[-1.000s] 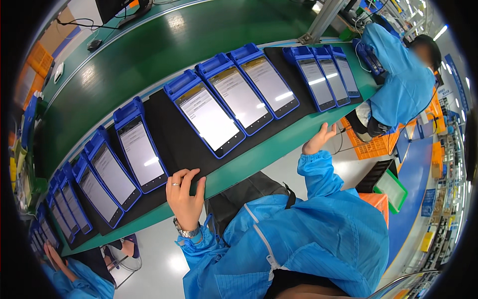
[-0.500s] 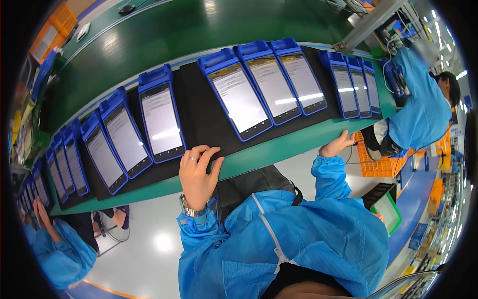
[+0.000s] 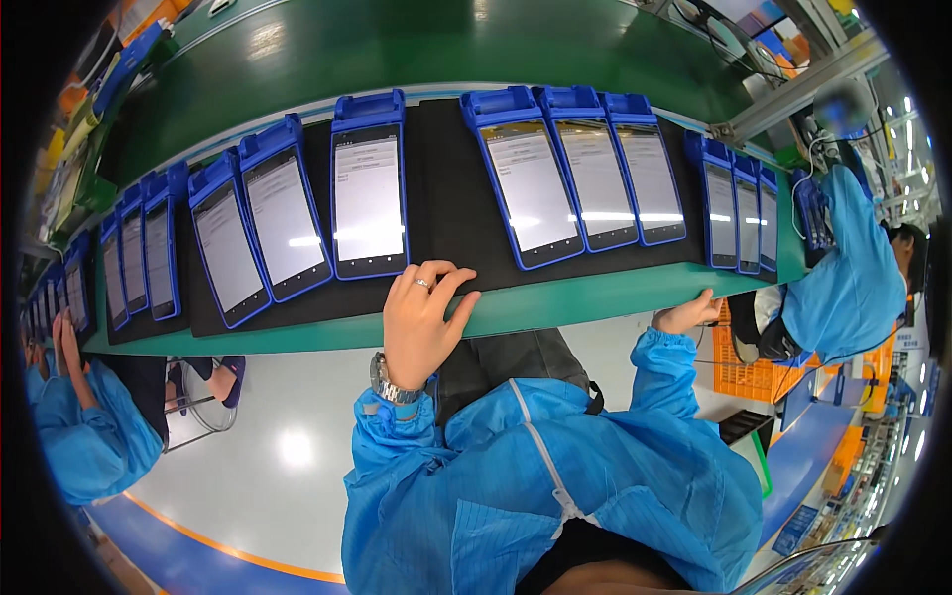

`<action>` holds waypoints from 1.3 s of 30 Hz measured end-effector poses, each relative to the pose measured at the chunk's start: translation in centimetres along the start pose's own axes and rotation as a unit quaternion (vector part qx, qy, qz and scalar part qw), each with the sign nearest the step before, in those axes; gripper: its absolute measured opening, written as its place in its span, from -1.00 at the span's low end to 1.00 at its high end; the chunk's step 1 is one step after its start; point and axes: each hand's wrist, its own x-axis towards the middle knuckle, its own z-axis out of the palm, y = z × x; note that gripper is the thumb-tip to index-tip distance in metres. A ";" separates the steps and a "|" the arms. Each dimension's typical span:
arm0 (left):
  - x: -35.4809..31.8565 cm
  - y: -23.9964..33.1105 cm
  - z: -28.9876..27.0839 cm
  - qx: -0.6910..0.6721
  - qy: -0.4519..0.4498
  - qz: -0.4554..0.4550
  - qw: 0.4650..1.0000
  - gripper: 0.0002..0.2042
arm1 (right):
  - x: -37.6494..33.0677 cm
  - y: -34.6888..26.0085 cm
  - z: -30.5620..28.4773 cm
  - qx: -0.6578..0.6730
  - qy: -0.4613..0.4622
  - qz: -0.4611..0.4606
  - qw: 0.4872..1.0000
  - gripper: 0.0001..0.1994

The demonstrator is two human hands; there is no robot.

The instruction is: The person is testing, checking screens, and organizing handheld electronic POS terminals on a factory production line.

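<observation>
Both hands, left [image 3: 421,322] and right [image 3: 684,315], rest on the green bench [image 3: 555,302] beside blue terminals [image 3: 369,193].

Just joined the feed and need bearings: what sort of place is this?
Likely an electronics assembly line: blue handheld terminals lie in a row on a black mat along a green bench, with workers in blue smocks.

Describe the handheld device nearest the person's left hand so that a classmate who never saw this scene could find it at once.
A row of blue handheld devices with lit screens lies on a black mat along the green bench. The device stands just above the left hand, with a wide bare stretch of mat on its right.
</observation>
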 end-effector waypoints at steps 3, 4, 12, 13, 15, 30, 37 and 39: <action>-0.1 0.0 0.0 0.006 0.000 -0.001 1.000 -0.79 | 0.2 0.7 -0.4 0.011 -0.010 -0.022 1.000 -0.57; -0.1 0.0 -0.1 0.007 -0.002 -0.003 1.000 -0.79 | 0.2 0.8 -0.6 0.009 -0.007 -0.015 1.000 -0.57; 0.0 0.6 0.8 0.006 0.026 -0.019 0.999 -0.73 | 0.6 1.3 -0.7 0.028 -0.008 -0.028 0.999 -0.54; 0.0 0.8 0.9 -0.022 0.050 -0.038 0.998 -0.71 | 0.5 1.1 -0.5 0.014 -0.004 -0.036 0.999 -0.54; -0.8 1.1 1.2 -0.032 0.160 -0.078 0.984 -0.58 | 1.0 1.7 -1.1 0.022 -0.004 -0.045 0.999 -0.55; 4.7 -2.7 -2.5 0.122 0.075 -0.158 0.977 -0.29 | 1.1 2.1 -1.7 0.001 -0.009 -0.040 0.999 -0.53; 10.4 -3.2 -2.8 0.274 -0.101 -0.260 0.921 -0.01 | 1.2 2.4 -1.6 0.011 -0.012 -0.056 0.998 -0.50; 11.7 -3.5 -2.4 0.319 -0.144 -0.293 0.890 0.07 | 1.3 2.4 -1.6 0.021 -0.012 -0.058 0.998 -0.50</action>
